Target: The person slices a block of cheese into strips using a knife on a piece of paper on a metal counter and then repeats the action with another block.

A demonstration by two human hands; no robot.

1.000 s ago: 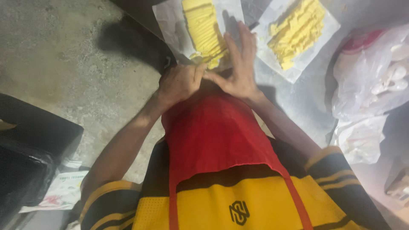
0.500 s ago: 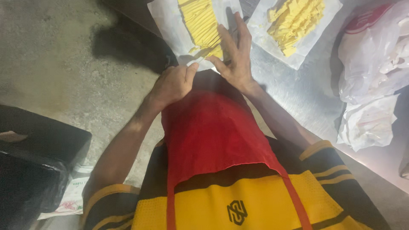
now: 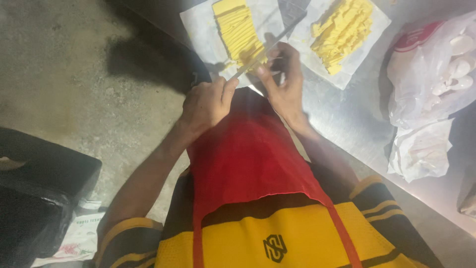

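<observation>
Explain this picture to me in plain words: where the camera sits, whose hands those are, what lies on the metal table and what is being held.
The camera is worn on a person's head and looks down past a red apron at their own bare hands. The left hand grips a long knife, its blade lying across a row of thin yellow slices on white paper. The right hand rests its fingers beside the blade at the near end of that row. A second pile of yellow strips lies on another paper. Farther right on the metal table are white plastic bags.

grey concrete floor (image 3: 64,74), steel table (image 3: 357,124)
</observation>
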